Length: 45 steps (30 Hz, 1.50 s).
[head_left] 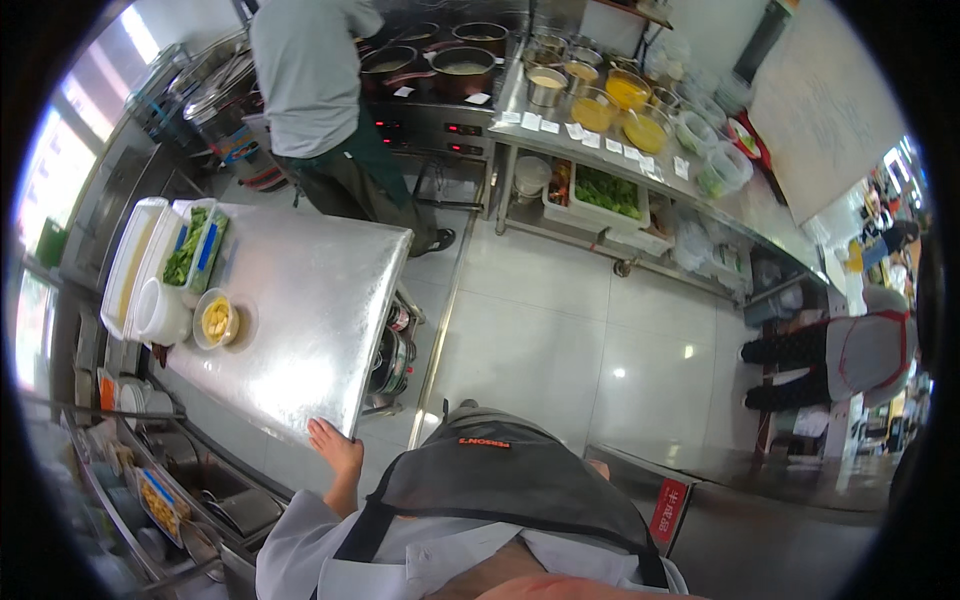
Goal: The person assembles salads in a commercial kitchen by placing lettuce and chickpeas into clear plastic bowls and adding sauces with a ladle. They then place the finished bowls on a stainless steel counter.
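Note:
My left hand (337,450) rests at the near corner of a stainless steel table (300,300), fingers stretched out along its edge and holding nothing. On that table's left end are a clear bowl (233,330) of yellow pieces, a round white tub (163,312), a long white container (135,262) and a clear bin of leafy greens (190,250). Of my right hand (600,468) only a small bit shows beside my dark apron (510,482), near a steel counter (760,530); its fingers are hidden.
A person (310,90) in a grey shirt stands at a stove (440,140) with several pots. Right of it, a steel counter holds bowls of yellow liquid (628,90), with a crate of greens (608,195) below. Another person (865,350) is at far right. Racks (200,500) stand lower left.

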Tool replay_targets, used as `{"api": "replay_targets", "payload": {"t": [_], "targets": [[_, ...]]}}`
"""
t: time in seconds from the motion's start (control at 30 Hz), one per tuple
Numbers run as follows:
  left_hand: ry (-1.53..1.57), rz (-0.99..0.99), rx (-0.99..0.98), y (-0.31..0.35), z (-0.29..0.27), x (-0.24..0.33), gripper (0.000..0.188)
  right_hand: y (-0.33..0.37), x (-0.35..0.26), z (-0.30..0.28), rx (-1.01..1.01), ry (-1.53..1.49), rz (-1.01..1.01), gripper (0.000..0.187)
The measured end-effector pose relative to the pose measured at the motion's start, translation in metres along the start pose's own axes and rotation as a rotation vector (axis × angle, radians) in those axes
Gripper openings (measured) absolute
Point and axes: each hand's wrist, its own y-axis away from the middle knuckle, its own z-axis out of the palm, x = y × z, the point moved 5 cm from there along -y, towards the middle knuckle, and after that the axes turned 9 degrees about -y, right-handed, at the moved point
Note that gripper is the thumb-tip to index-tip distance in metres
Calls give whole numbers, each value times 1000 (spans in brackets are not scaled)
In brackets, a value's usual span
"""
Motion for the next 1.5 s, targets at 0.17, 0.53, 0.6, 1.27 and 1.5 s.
{"api": "replay_targets", "payload": {"t": [0.17,0.53,0.6,1.27,1.5], "targets": [[-63,4,-14,-1,8,5,96,4,2,15,-24,-481,259,28],[-196,-4,-215,-11,16,11,92,31,12,42,27,-783,659,28],[-197,-23,-234,-11,19,9,91,32,13,37,-35,-549,436,28],[-438,-22,-329,-14,51,-20,98,-33,-38,-61,-12,-322,340,25],[-360,-13,-354,-16,32,-13,97,-43,-10,-21,-42,378,-266,17]]}}
